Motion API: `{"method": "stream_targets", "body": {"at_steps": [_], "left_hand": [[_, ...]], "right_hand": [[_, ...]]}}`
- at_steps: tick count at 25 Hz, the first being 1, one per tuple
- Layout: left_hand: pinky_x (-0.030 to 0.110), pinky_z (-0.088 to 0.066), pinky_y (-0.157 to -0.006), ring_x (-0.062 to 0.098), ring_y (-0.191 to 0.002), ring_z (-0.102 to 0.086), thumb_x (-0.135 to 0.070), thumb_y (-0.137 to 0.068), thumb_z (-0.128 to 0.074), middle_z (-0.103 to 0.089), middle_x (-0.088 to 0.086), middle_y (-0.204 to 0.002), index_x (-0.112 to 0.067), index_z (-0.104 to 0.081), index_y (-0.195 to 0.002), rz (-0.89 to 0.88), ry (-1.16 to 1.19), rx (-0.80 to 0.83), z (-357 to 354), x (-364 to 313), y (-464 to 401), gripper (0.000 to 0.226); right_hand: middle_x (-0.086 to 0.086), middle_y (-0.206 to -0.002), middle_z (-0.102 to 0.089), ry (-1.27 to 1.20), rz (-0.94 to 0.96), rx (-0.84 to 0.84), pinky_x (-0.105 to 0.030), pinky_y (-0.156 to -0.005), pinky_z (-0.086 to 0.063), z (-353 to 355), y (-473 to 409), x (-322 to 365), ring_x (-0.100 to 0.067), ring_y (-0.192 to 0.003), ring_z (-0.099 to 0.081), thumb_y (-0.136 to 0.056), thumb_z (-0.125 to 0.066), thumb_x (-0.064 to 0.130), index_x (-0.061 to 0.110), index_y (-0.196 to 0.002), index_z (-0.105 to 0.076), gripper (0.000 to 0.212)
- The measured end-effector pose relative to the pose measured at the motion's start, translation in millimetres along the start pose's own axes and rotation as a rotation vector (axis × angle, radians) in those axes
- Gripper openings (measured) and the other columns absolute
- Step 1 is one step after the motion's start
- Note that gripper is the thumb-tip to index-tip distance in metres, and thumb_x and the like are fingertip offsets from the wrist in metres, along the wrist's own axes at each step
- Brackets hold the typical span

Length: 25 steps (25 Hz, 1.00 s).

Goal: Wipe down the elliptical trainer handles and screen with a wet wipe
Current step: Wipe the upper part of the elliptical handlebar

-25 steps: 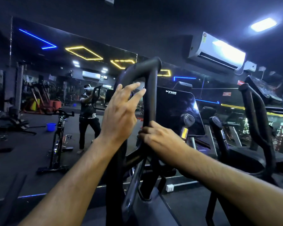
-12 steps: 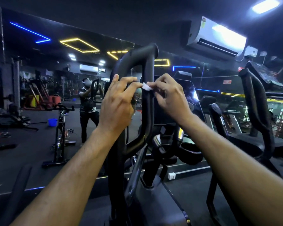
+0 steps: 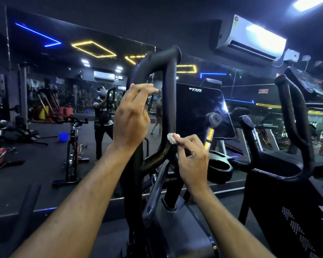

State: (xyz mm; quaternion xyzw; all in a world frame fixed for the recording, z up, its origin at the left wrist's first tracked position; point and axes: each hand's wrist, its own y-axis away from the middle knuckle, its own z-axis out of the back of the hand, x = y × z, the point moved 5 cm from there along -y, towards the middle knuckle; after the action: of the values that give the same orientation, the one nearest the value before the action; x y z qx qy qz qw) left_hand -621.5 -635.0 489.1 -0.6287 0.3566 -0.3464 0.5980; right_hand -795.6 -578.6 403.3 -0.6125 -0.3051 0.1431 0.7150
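The right hand point(image 3: 191, 161) pinches a small, bunched white wet wipe point(image 3: 173, 137) between thumb and fingertips, the other fingers curled loosely behind. The wipe is pressed against the lower part of the inner upright of the black, looped tubular handle point(image 3: 171, 101) on the left side of the elliptical trainer, just above the bend where the loop turns back toward its stem. The left hand point(image 3: 131, 123) is raised against the outer upright of the same loop. Its fingers are bent over near the tube at about mid height, but whether they actually grip it or only rest on it cannot be told from this angle.

Step in hand, as judged: wiping the left handle loop, with the wipe low on the inner bar. The dark rectangular console screen point(image 3: 199, 112) stands just beyond that bar and shows no contact with the wipe. The matching black looped handle on the right side point(image 3: 295, 116) is well apart from both hands, likewise untouched at this moment.

Next move, as assessed: carry the wipe round the lower bend and up the outer tube, which requires the left hand to shift clear of the surface. The wipe is very small for the tube, so several passes round it appear necessary.
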Motion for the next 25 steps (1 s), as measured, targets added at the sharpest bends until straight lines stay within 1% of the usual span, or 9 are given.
{"method": "stream_targets", "body": {"at_steps": [2, 5, 10, 12, 15, 18, 20, 23, 25], "left_hand": [[0.051, -0.053, -0.105, 0.022, -0.12, -0.063, 0.014, -0.097, -0.038, -0.068, 0.013, -0.127, -0.002, -0.069, -0.123, 0.006, 0.005, -0.002, 1, -1, 1, 0.043], [0.039, -0.052, -0.107, 0.023, -0.123, -0.063, 0.017, -0.096, -0.038, -0.068, 0.014, -0.128, -0.001, -0.069, -0.124, 0.041, 0.05, -0.013, 7, -3, 4, 0.045], [0.017, -0.039, -0.111, 0.018, -0.129, -0.057, 0.024, -0.09, -0.041, -0.064, 0.015, -0.132, 0.002, -0.066, -0.126, 0.226, 0.152, -0.115, 28, -10, 36, 0.049], [0.02, -0.041, -0.111, 0.02, -0.131, -0.057, 0.022, -0.089, -0.041, -0.063, 0.013, -0.134, 0.0, -0.064, -0.129, 0.356, 0.205, -0.175, 36, -5, 58, 0.051], [0.032, -0.045, -0.113, 0.014, -0.13, -0.056, 0.013, -0.093, -0.045, -0.061, 0.004, -0.136, -0.007, -0.059, -0.135, 0.525, 0.283, -0.2, 35, 11, 89, 0.049], [0.035, -0.045, -0.113, 0.012, -0.13, -0.056, 0.006, -0.101, -0.045, -0.06, 0.002, -0.136, -0.007, -0.057, -0.137, 0.608, 0.319, -0.171, 28, 18, 111, 0.04], [0.034, -0.044, -0.114, 0.012, -0.131, -0.056, 0.002, -0.105, -0.042, -0.06, 0.005, -0.139, -0.006, -0.054, -0.14, 0.635, 0.369, -0.177, 26, 17, 117, 0.038], [0.034, -0.042, -0.116, 0.015, -0.133, -0.055, 0.001, -0.107, -0.039, -0.059, 0.009, -0.141, -0.004, -0.052, -0.141, 0.627, 0.413, -0.18, 24, 18, 116, 0.037], [0.035, -0.042, -0.116, 0.016, -0.134, -0.055, -0.001, -0.107, -0.038, -0.059, 0.01, -0.141, -0.004, -0.051, -0.141, 0.625, 0.431, -0.189, 23, 20, 115, 0.036]], "right_hand": [[0.001, -0.087, -0.062, -0.007, -0.027, -0.014, -0.021, -0.078, -0.055, 0, 21, 7, -0.011, -0.082, -0.065, -0.091, -0.068, -0.007, 0.006, -0.114, -0.076, 0.027], [0.001, -0.082, -0.057, 0.018, -0.045, -0.023, -0.018, -0.074, -0.051, -7, 48, 19, -0.012, -0.074, -0.058, -0.09, -0.068, -0.008, 0.007, -0.117, -0.075, 0.032], [0.005, -0.081, -0.056, 0.022, -0.009, 0.133, -0.015, -0.068, -0.044, 0, 40, 36, -0.006, -0.07, -0.054, -0.089, -0.068, 0.0, 0.011, -0.11, -0.078, 0.026], [0.002, -0.083, -0.059, 0.128, 0.06, 0.137, -0.013, -0.07, -0.043, 11, 2, 34, -0.007, -0.071, -0.053, -0.091, -0.066, 0.005, 0.011, -0.112, -0.076, 0.024], [-0.001, -0.088, -0.061, 0.384, 0.194, 0.35, -0.031, -0.063, -0.052, -3, -43, 34, -0.022, -0.071, -0.06, -0.092, -0.061, 0.012, 0.01, -0.106, -0.07, 0.017], [-0.005, -0.09, -0.061, 0.489, 0.29, 0.506, -0.029, -0.057, -0.046, -22, -26, 39, -0.028, -0.073, -0.061, -0.09, -0.061, 0.014, 0.008, -0.097, -0.066, 0.009], [-0.005, -0.091, -0.06, 0.476, 0.281, 0.546, -0.033, -0.06, -0.049, -24, -5, 46, -0.025, -0.074, -0.061, -0.092, -0.06, 0.014, 0.008, -0.096, -0.064, 0.009], [-0.006, -0.093, -0.061, 0.488, 0.188, 0.523, -0.029, -0.059, -0.042, -32, 15, 59, -0.026, -0.075, -0.062, -0.097, -0.058, 0.014, 0.008, -0.097, -0.063, 0.009], [-0.005, -0.093, -0.063, 0.44, 0.121, 0.547, -0.03, -0.064, -0.045, -40, 30, 68, -0.026, -0.079, -0.063, -0.099, -0.057, 0.014, 0.008, -0.099, -0.064, 0.009]]}}
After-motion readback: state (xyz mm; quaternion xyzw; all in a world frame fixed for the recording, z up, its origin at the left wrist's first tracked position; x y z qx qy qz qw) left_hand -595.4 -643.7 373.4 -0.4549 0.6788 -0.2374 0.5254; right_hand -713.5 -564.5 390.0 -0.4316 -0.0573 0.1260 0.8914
